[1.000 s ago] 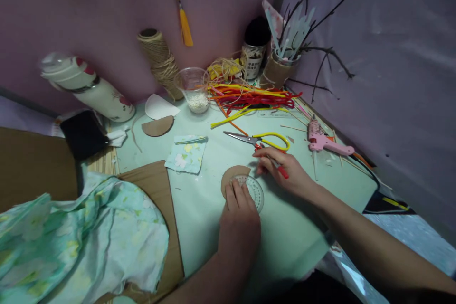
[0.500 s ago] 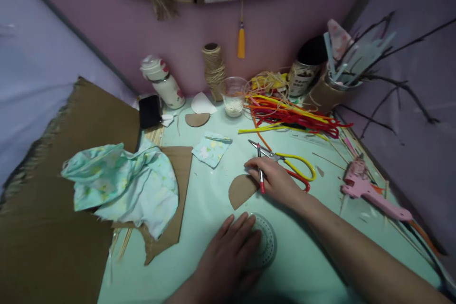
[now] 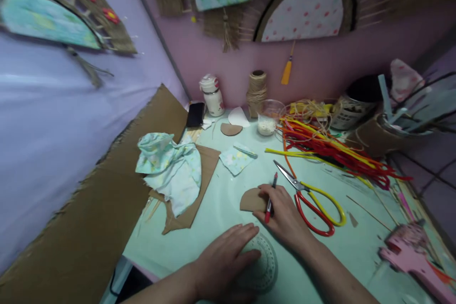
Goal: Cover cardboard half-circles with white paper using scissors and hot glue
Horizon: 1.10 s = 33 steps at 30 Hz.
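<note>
My right hand is closed around a red-ended pen. Its thumb and fingers also meet the right side of a half-round cardboard piece, whose straight edge faces me. Lying flat with fingers stretched, my left hand covers part of a clear round stencil ruler on the table. Just right of my right hand are scissors with one red and one yellow handle, blades apart.
Floral cloth lies over cardboard at left. A small cloth piece, a cup of white bits, twine and pipe cleaners sit behind. A pink glue gun rests at right.
The view has swung left. My right hand has taken the half-round cardboard by its edge, and the piece has turned so its straight side faces me. My left hand stays on the stencil ruler.
</note>
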{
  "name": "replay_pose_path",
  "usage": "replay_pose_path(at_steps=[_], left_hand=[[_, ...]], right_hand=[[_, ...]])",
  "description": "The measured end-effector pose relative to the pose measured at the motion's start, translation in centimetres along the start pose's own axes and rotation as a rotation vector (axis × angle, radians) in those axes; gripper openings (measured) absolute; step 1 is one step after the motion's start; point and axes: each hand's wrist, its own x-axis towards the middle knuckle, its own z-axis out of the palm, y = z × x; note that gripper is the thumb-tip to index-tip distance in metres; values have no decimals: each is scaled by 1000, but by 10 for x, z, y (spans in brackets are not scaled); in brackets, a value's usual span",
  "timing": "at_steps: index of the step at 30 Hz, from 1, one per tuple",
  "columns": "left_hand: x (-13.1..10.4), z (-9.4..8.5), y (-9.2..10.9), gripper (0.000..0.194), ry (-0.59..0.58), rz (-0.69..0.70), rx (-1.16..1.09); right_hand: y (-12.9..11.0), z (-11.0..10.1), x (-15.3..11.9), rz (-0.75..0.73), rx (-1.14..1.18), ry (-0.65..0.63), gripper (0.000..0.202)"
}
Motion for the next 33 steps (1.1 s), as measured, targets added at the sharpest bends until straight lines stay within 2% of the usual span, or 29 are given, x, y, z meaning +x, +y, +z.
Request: replay_pose_path(at_steps=[5,10,12,15,18,23,28,33], left_hand=[[1,-2,0,83,-40,-47,-1],[2,-3,-5,79,-74,17,55],[3,0,-6,71,-30,24,103],[7,9,-8,43,77,-9,232],[11,18,-12,34,102,12,310],[10,24,-14,48,98,-75,191],[3,15,-4,86,103,-117,-30],[3,11,1,94,187,-141,-67]], right_hand=[[4,10,0,29,8,68,50],[2,11,1,51,27,76,47],[0,11,1,49,26,87,46],[-1,12,1,40,18,103,44],[1,15,1,23,13,132,45],[10,18,1,-4,-12,140,44],[19,18,2,-41,-49,122,45],[24,20,2,-73,-77,127,48]])
